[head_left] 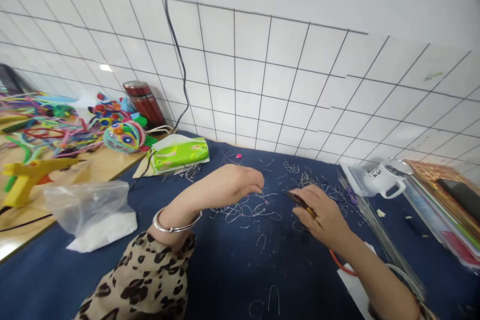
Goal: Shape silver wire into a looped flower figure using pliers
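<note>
My left hand [238,184], a bangle at its wrist, is pinched above the middle of the dark blue cloth [225,275]. A thin metal wire [270,194] pokes out from its fingertips. In my right hand [320,212] is a pair of pliers [296,198], with dark jaws pointing left toward the wire; a small gap lies between them. Below both hands spreads a loose tangle of thin wires [236,211]. Nearer to me lies a U-shaped bent wire [274,297]. A small pink piece [239,156] sits behind my left hand.
Left, a tissue pack [180,154], a clear plastic bag [93,215], a yellow glue gun [28,175], a red flask [144,102] and colourful craft pieces. Right, straight wires [390,245], a white mug [392,177] and a stack of books [446,220]. A tiled wall stands behind.
</note>
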The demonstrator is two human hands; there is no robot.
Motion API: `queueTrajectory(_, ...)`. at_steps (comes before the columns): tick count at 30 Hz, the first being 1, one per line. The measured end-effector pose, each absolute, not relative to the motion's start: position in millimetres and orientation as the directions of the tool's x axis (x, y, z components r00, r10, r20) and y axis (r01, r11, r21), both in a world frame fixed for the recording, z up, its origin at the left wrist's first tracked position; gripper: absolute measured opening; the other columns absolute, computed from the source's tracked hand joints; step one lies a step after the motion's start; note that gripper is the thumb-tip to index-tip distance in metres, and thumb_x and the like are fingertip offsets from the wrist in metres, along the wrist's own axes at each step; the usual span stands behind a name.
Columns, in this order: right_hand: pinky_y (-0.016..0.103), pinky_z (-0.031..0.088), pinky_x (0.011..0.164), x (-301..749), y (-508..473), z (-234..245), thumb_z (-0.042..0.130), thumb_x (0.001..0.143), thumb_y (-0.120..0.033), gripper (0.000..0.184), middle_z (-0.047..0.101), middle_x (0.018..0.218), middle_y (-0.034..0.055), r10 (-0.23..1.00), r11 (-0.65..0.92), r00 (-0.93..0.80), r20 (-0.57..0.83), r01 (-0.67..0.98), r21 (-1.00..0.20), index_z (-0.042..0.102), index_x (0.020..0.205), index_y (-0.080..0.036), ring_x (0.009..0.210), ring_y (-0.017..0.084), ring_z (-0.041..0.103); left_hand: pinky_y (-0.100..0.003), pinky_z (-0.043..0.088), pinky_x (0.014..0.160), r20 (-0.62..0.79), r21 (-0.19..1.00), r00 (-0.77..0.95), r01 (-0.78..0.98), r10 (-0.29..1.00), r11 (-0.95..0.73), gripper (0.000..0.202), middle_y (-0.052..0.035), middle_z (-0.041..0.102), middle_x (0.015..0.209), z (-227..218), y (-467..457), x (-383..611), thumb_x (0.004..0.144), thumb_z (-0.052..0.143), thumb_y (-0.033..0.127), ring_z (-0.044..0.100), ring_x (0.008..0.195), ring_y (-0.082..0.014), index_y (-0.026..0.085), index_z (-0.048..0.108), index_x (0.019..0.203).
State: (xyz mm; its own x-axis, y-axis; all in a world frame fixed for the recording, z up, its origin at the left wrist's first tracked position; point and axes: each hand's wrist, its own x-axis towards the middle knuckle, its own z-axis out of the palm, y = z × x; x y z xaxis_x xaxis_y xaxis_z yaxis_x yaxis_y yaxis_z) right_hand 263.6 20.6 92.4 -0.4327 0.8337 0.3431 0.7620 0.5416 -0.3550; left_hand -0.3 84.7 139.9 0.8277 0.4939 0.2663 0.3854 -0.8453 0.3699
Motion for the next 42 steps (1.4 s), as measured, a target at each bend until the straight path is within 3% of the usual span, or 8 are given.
queueTrajectory(5,0.028,0.039,0.070,239,40,104,0.041,0.089,-0.043,0.033,0.055,0.087,0.0059,0.794,0.592,-0.538,0.284,0.789,-0.161,0.056,0.111,-0.023,0.080,0.017,0.050,-0.023,0.043,0.066,0.309,0.370,0.804,0.390,0.508,-0.843,0.016,-0.0009,0.061,0.080,138,84,-7,0.089,0.041,0.017,0.056,0.072,-0.0124,0.017,0.057,0.088)
queueTrajectory(12,0.027,0.035,0.066,242,38,97,0.043,0.089,-0.043,0.031,0.055,0.081,0.0039,0.756,0.645,-0.621,0.205,0.761,-0.074,0.058,0.110,-0.026,0.074,0.016,0.047,-0.024,0.044,0.067,0.330,0.362,0.830,0.329,0.450,-0.872,0.018,-0.0025,0.062,0.083,133,87,-5,0.089,0.041,0.017,0.057,0.075,-0.0135,0.016,0.059,0.089)
queueTrajectory(20,0.029,0.034,0.070,254,30,113,0.041,0.090,-0.042,0.030,0.055,0.083,0.0048,0.792,0.590,-0.555,0.253,0.803,-0.084,0.057,0.107,-0.024,0.078,0.017,0.047,-0.024,0.043,0.067,0.277,0.363,0.853,0.334,0.442,-0.870,0.018,-0.0021,0.062,0.082,129,84,3,0.090,0.041,0.020,0.056,0.073,-0.0131,0.017,0.059,0.089)
queueTrajectory(28,0.029,0.031,0.068,253,31,104,0.043,0.088,-0.045,0.028,0.053,0.080,0.0035,0.785,0.610,-0.594,0.175,0.791,-0.048,0.060,0.099,-0.026,0.075,0.016,0.045,-0.024,0.042,0.067,0.246,0.395,0.883,0.286,0.400,-0.873,0.017,-0.0023,0.060,0.080,124,84,11,0.090,0.040,0.019,0.055,0.072,-0.0129,0.017,0.057,0.088)
queueTrajectory(42,0.028,0.032,0.068,249,27,102,0.044,0.088,-0.044,0.029,0.052,0.079,0.0041,0.796,0.597,-0.570,0.206,0.795,-0.107,0.061,0.097,-0.023,0.075,0.016,0.045,-0.027,0.044,0.067,0.301,0.362,0.880,0.251,0.368,-0.898,0.023,-0.0036,0.060,0.078,122,82,18,0.092,0.036,0.022,0.055,0.073,-0.0139,0.016,0.057,0.086)
